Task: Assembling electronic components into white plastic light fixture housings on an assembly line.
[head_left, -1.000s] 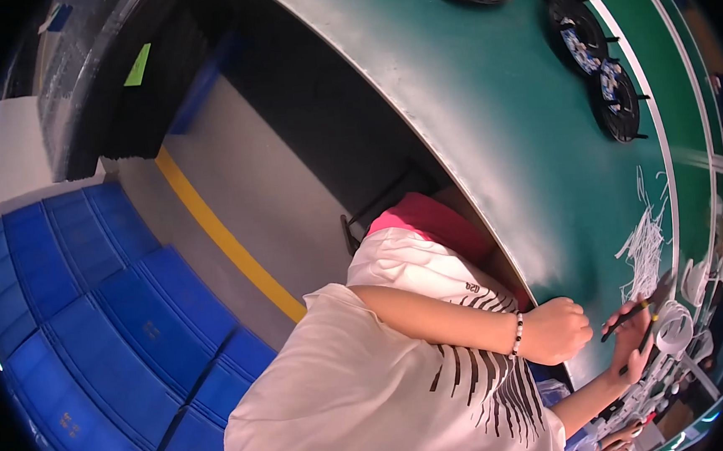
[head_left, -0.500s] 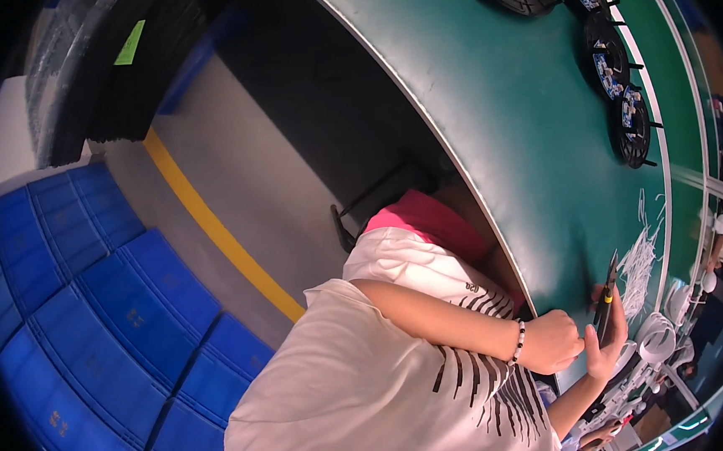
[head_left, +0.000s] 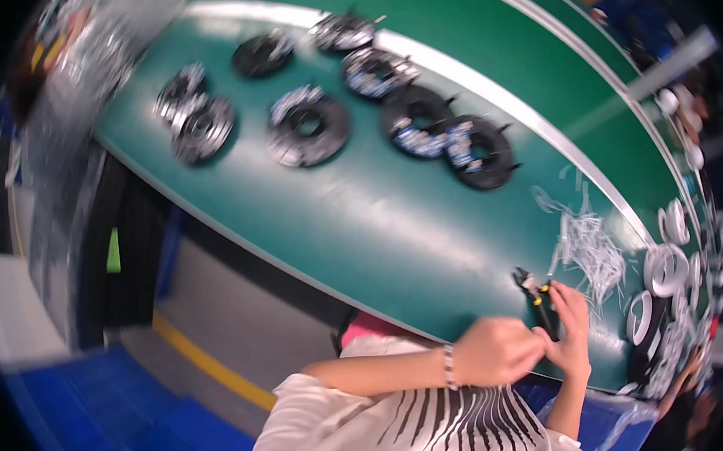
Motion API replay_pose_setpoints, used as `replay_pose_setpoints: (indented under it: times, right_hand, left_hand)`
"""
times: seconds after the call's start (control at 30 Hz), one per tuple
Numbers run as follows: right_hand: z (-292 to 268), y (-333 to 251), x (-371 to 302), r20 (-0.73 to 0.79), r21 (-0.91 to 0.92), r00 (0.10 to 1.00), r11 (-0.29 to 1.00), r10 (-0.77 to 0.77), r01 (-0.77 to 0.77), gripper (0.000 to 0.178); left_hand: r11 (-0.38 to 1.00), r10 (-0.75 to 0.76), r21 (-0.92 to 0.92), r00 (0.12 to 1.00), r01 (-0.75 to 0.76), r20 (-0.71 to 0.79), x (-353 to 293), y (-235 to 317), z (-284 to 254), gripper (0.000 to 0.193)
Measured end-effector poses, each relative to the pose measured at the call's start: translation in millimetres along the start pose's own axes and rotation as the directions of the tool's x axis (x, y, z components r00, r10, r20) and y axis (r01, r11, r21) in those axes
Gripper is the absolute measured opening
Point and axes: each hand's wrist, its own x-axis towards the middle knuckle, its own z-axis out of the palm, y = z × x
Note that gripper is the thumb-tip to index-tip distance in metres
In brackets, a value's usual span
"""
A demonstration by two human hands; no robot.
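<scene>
My right hand (head_left: 573,325) grips a pair of cutting pliers (head_left: 540,303) with black and yellow handles, its jaws pointing away from me over the green table. Right beside it, my left hand (head_left: 498,352) is closed, wearing a beaded bracelet (head_left: 449,367) at the wrist. Motion smears its fingers, and whatever they may hold is hidden. The fingertips of both hands come close together above the table's near edge. Just beyond the pliers lies a loose heap of thin white strips (head_left: 594,253).
Several black round reels (head_left: 311,133) with blue and white parts stand across the green table (head_left: 361,225). White rings (head_left: 666,269) crowd the right side, near another person's hand (head_left: 692,367). Clear plastic wrap (head_left: 107,67) hangs at far left; blue bins (head_left: 166,432) sit lower left.
The view has swung, bringing more of the table and further reels into sight. My right hand still grips the pliers, and my left stays closed beside it.
</scene>
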Motion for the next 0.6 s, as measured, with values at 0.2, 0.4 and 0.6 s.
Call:
replay_pose_setpoints:
  times: [0.2, 0.4, 0.6]
  right_hand:
    - [-8, 11, -21, -0.036, 0.001, 0.999, 0.999, 0.039, -0.039, 0.066]
    - [-15, 19, -24, -0.195, 0.007, 0.980, 0.999, -0.039, 0.041, 0.064]
    - [-50, 74, -61, -0.770, -0.053, 0.620, 0.953, 0.151, -0.298, 0.028]
  left_hand:
    - [0.774, 0.183, 0.612, 0.983, -0.164, 0.031, 131, -43, -81, 0.013]
    - [0.225, -0.375, 0.940, 0.868, -0.256, 0.326, 191, -120, -105, 0.058]
    - [0.463, -0.389, 0.882, 0.873, -0.091, 0.295, 203, -115, -107, 0.040]
